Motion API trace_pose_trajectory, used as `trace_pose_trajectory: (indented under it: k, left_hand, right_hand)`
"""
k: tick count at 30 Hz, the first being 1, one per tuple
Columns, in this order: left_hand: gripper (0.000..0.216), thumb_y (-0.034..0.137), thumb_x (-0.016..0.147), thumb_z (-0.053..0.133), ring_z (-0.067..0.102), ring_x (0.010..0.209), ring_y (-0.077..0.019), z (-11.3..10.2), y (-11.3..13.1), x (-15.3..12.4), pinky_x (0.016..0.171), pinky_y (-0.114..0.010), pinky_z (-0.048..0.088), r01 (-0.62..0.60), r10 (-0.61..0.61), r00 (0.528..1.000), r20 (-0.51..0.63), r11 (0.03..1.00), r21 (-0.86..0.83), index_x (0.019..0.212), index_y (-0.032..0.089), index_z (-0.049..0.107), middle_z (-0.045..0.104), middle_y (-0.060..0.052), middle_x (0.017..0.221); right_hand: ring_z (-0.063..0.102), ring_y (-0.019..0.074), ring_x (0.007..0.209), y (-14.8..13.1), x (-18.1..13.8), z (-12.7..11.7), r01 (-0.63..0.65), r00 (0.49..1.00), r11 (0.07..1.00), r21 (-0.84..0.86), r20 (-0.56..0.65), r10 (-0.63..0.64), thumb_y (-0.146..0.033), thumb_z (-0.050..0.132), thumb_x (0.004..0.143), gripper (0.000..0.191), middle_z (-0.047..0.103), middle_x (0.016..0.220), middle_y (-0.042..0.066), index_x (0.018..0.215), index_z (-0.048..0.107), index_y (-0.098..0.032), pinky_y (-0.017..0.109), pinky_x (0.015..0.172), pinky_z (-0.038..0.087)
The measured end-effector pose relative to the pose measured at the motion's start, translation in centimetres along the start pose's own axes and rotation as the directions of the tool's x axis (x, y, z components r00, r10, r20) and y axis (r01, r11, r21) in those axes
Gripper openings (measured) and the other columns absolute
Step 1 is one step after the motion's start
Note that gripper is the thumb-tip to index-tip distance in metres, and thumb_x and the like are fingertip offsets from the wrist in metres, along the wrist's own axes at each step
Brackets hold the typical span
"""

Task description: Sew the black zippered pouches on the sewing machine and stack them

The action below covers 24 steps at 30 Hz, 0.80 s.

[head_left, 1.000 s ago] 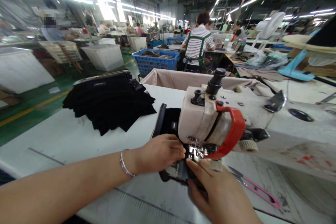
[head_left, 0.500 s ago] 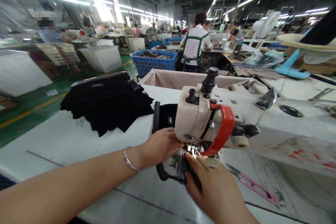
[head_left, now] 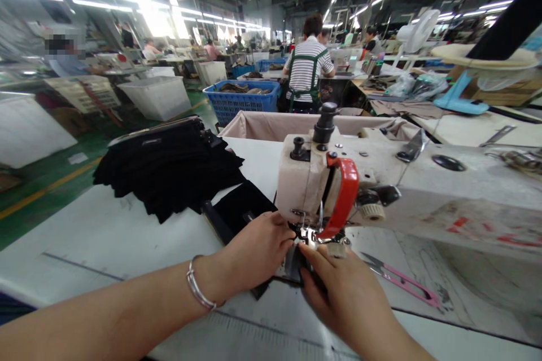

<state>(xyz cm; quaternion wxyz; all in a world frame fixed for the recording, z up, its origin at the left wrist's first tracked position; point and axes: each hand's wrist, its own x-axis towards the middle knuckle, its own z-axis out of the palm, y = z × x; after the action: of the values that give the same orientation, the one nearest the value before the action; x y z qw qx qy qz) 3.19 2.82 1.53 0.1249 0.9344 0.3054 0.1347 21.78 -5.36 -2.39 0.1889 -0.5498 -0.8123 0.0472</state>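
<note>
A black fabric piece [head_left: 243, 201] with a small label and a dark trimmed edge lies at the presser foot of a white sewing machine [head_left: 292, 180]. My left hand [head_left: 258, 248], with a silver bangle at its wrist, pinches this piece just left of the foot, fingertips together. On the right of the foot my right hand [head_left: 349, 287] grips the near part of the piece between thumb and fingers. The machine's red guard [head_left: 345, 192] stands above my right fingertips. The stitching point is partly covered by my fingers.
A stack of black fabric pieces [head_left: 169, 163] lies on the white table [head_left: 84, 271] at left. Pink-handled thread snips [head_left: 406, 285] rest right of my right hand. Behind the machine are a pink cloth-lined bin [head_left: 258, 126], a blue basket [head_left: 241, 102] and a seated co-worker [head_left: 311, 67].
The black fabric piece has turned, its far end swinging left and toward me. My left hand has shifted slightly left and down with it. The right hand keeps its place by the foot.
</note>
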Motion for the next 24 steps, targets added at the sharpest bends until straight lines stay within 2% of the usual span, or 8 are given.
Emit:
trace_pose_trajectory:
  k: [3,6,9,11,13,15,19,24]
  left_hand:
    - [0.021,0.012,0.092,0.054,0.063,0.081,-0.0147,-1.0,-0.7,-0.2,0.075,-0.024,0.053,0.031,-0.024,0.999,0.048,0.989,-0.146,0.078,0.017,0.068,0.066,-0.002,0.084]
    - [0.013,0.024,0.090,0.062,0.061,0.101,-0.0199,-2.2,-0.7,-1.3,0.093,-0.034,0.051,-0.008,0.023,0.996,0.084,0.985,-0.175,0.096,0.019,0.073,0.066,-0.005,0.108]
    - [0.039,0.038,0.088,0.064,0.050,0.120,-0.0287,-2.5,0.7,-3.1,0.106,-0.049,0.042,-0.001,0.018,0.990,0.138,0.992,-0.125,0.122,0.018,0.064,0.056,-0.012,0.129]
    - [0.058,0.045,0.085,0.067,0.046,0.125,-0.0336,-2.0,2.1,-4.3,0.106,-0.054,0.042,0.028,-0.012,0.982,0.187,0.996,-0.079,0.133,0.015,0.055,0.050,-0.016,0.137]
    - [0.070,0.048,0.079,0.072,0.044,0.127,-0.0379,-1.2,3.3,-5.5,0.104,-0.056,0.044,0.041,-0.037,0.983,0.182,0.999,-0.020,0.136,0.012,0.051,0.048,-0.018,0.140]
    - [0.064,0.040,0.079,0.074,0.045,0.128,-0.0366,-0.4,4.1,-6.4,0.104,-0.053,0.046,0.007,-0.011,0.992,0.128,1.000,0.028,0.133,0.012,0.054,0.051,-0.017,0.138]
    - [0.042,0.018,0.089,0.059,0.051,0.125,-0.0242,0.2,4.3,-7.3,0.112,-0.040,0.041,-0.135,0.135,0.990,0.036,0.991,0.015,0.130,0.012,0.054,0.060,-0.011,0.131]
    - [0.042,0.026,0.090,0.060,0.054,0.123,-0.0244,-0.3,3.1,-6.9,0.111,-0.042,0.041,-0.165,0.168,0.985,0.040,0.984,-0.069,0.130,0.014,0.054,0.060,-0.009,0.132]
  right_hand:
    - [0.061,0.0262,0.089,0.0,-0.1,-0.1,0.016,0.999,1.000,0.009,-0.031,-0.015,-0.020,0.051,0.088,0.033,0.067,0.099,0.006,0.120,0.061,-0.020,0.043,0.078,0.048]
    - [0.060,0.0247,0.084,0.1,-0.1,-0.2,0.032,0.996,0.999,0.031,-0.080,-0.030,-0.018,0.050,0.089,0.029,0.068,0.095,0.006,0.114,0.064,-0.020,0.041,0.076,0.048]
    - [0.060,0.0238,0.087,0.3,-0.3,-0.3,0.080,0.989,0.995,0.061,-0.125,-0.072,-0.014,0.050,0.088,0.031,0.068,0.100,0.006,0.116,0.063,-0.020,0.039,0.079,0.048]
    - [0.059,0.0233,0.089,0.4,-0.4,-0.3,0.118,0.985,0.990,0.078,-0.134,-0.107,-0.009,0.050,0.086,0.037,0.068,0.103,0.005,0.119,0.062,-0.021,0.039,0.079,0.049]
    - [0.059,0.0227,0.088,0.5,-0.6,-0.3,0.148,0.980,0.985,0.089,-0.144,-0.134,-0.005,0.050,0.082,0.042,0.068,0.102,0.004,0.119,0.063,-0.022,0.038,0.079,0.049]
    - [0.060,0.0223,0.087,0.5,-0.8,-0.4,0.167,0.975,0.981,0.096,-0.164,-0.150,-0.003,0.049,0.080,0.044,0.068,0.101,0.004,0.118,0.064,-0.021,0.038,0.079,0.049]
    - [0.060,0.0211,0.086,0.2,-1.0,-0.5,0.198,0.963,0.972,0.124,-0.208,-0.170,-0.001,0.045,0.081,0.039,0.069,0.100,0.004,0.109,0.067,-0.018,0.036,0.077,0.050]
    - [0.061,0.0207,0.084,0.2,-1.0,-0.6,0.244,0.953,0.964,0.106,-0.210,-0.218,0.000,0.045,0.082,0.039,0.069,0.099,0.005,0.109,0.067,-0.017,0.034,0.072,0.051]
